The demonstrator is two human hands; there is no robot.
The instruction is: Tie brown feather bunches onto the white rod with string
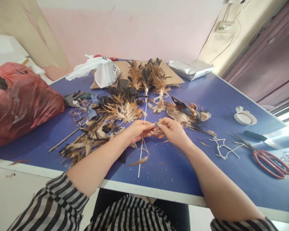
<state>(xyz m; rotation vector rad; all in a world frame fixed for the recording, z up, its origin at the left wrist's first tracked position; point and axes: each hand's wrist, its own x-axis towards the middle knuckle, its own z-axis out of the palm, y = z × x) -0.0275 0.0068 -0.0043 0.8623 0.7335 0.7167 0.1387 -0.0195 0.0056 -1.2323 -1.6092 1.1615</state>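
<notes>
My left hand [140, 131] and my right hand [172, 131] meet over the middle of the blue table, thumbs and fingertips pinched together. Between them is a small pale brown feather [158, 132], partly hidden by the fingers. A few thin strands of string [145, 146] hang or lie below my left hand. Beyond the hands lies a loose heap of brown and black feathers [124, 110], and another feather pile [183, 116] is just past my right hand. Tied feather bundles [146, 75] with white string at their bases rest on cardboard farther back.
Red-handled scissors [271, 162], a green-handled knife [255, 135], white string [223, 147] and a tape roll [244, 117] lie right. A red plastic bag [26, 102] bulges at left. A white bag [107, 72] and a silver packet [191, 69] sit at the back.
</notes>
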